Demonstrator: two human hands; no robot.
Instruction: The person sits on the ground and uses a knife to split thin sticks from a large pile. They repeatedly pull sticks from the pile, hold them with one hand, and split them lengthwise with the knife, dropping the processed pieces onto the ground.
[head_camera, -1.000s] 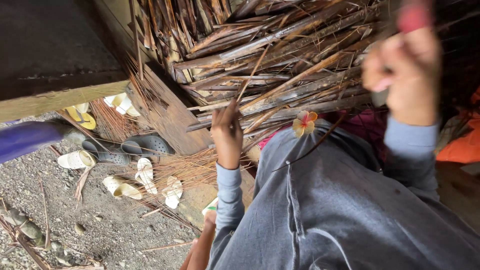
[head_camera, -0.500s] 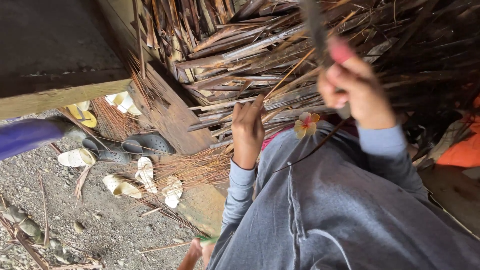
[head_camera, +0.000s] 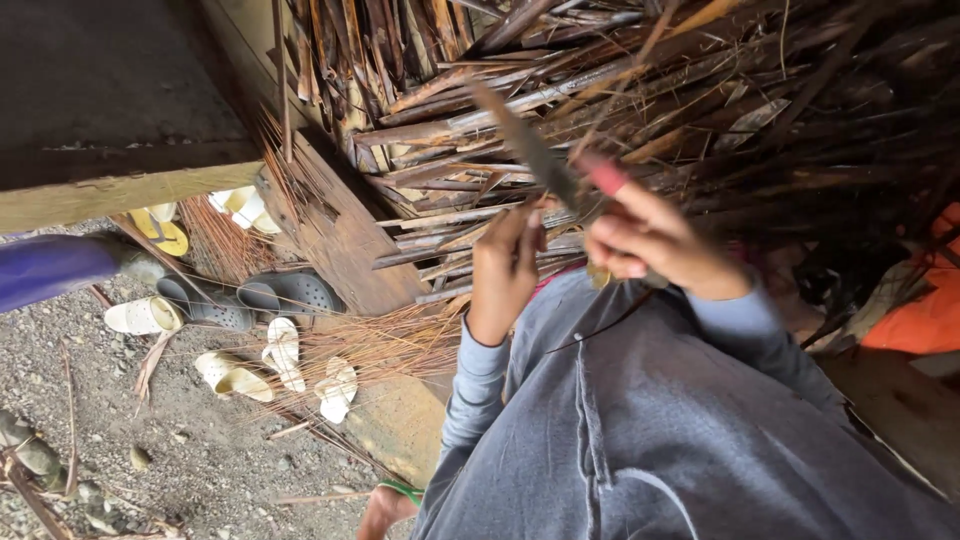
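Nearest the camera lay the grey skirt (head_camera: 680, 440) over the person's lap, filling the lower right. Just above its upper edge the left hand (head_camera: 503, 275) pinched a thin leaf strip (head_camera: 590, 325), which trailed dark across the cloth. Close beside it, the right hand (head_camera: 645, 245) was clenched round the red handle of a knife (head_camera: 545, 160), its blurred blade slanting up and left over the fingers. Beyond both hands a dense pile of dried palm stalks (head_camera: 600, 90) crowded the top. To the left, a wooden plank (head_camera: 340, 240) edged open gravel ground (head_camera: 180, 440), where scattered sandals (head_camera: 285, 350) lay.
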